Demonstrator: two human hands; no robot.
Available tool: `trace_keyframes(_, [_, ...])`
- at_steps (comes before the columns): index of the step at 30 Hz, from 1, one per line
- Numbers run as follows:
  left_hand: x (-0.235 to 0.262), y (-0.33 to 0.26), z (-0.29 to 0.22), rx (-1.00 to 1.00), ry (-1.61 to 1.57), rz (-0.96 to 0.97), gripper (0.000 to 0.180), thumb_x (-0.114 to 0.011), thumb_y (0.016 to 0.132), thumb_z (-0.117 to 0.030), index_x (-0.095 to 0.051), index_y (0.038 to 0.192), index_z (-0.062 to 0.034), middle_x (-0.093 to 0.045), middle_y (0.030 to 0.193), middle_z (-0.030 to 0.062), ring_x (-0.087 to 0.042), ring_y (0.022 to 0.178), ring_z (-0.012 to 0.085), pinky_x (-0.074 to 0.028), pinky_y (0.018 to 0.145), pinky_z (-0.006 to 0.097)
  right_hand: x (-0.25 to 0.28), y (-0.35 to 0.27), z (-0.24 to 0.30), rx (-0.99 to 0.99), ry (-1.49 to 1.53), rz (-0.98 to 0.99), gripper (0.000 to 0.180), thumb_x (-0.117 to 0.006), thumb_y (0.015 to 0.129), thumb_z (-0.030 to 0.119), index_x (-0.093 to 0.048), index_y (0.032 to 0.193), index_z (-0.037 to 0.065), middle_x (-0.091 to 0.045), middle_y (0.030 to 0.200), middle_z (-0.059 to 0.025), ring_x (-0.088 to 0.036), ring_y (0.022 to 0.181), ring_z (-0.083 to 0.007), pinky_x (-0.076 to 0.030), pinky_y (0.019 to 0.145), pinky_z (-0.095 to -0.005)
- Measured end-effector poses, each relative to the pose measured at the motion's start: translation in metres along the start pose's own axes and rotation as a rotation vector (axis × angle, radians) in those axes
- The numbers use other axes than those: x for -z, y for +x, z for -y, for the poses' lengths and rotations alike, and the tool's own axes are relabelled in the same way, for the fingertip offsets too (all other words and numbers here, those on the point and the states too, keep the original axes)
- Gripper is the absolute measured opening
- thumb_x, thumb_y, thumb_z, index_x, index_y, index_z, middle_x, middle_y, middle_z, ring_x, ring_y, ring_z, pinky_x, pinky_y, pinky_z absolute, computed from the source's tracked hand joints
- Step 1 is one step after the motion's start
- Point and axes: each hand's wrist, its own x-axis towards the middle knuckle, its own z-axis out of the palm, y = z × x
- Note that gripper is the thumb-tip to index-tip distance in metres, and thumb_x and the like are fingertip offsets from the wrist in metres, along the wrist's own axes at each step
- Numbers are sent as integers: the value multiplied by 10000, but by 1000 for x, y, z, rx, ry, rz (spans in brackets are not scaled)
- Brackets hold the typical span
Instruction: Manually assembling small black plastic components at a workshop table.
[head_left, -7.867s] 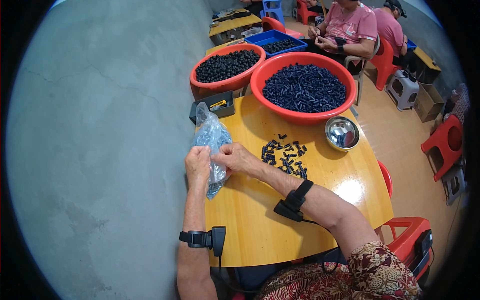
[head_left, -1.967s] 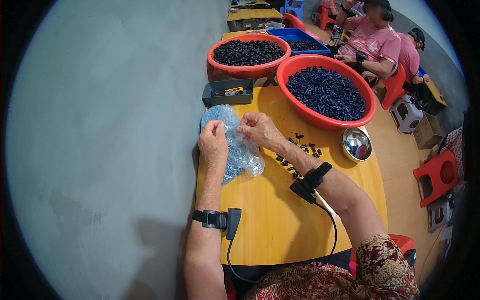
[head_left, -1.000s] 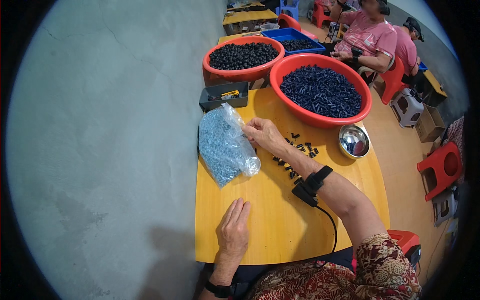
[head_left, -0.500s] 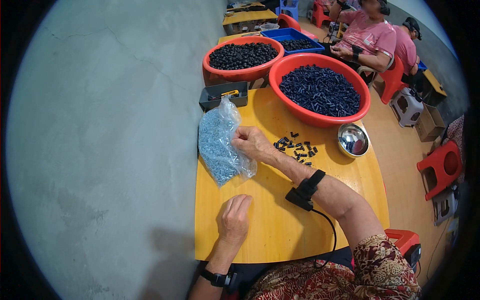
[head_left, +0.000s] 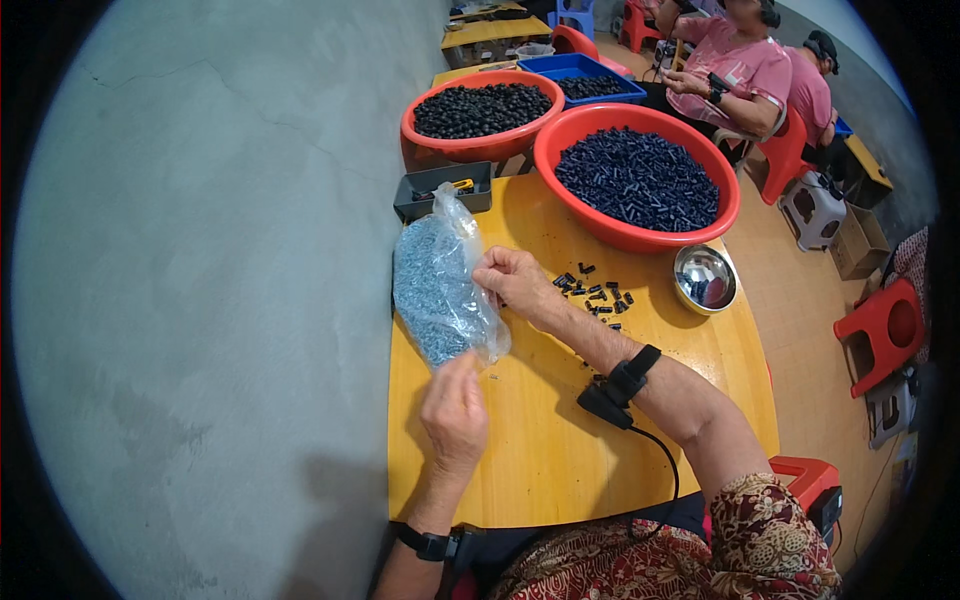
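A clear plastic bag full of small bluish metal pieces lies at the table's left side. At its right edge, my right hand has thumb and fingers pinched together; whatever is between them cannot be made out. My left hand, a little blurred, is closed just below the bag's near end, its fingertips close to the plastic. What it holds, if anything, is hidden. Beyond my right wrist, several short black tubular pieces lie scattered. A shiny metal bowl stands right of them with some dark pieces inside.
A large red basin of dark tubular pieces stands at the table's far edge. Behind are another red basin of black pieces and a blue tray. A grey box sits behind the bag. The wall borders the left; co-workers sit far right.
My left hand has moved forward from the table to the bag's near end. My right hand has shifted slightly to the right along the bag's edge.
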Motion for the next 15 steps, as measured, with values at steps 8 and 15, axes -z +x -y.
trace_keyframes(8, [-9,126,34,483,-318,-229,605,-657,901,-257,-404,1376,18,-582,1206,193,-595,1059,256,-483,887,359,-38,-15,-3,453,-534,-73,88,-605,855,104,-579,920,51,-584,746,-177,-630,701,-304,-499,641,-395])
trace_keyframes(15, [-30,163,77,590,-631,-58,251,-617,918,-212,-614,1047,3,-609,791,56,-581,736,136,-487,698,287,-42,-23,-4,513,-608,-10,114,-574,873,148,-563,910,41,-624,783,-193,-623,762,-393,-497,660,-465])
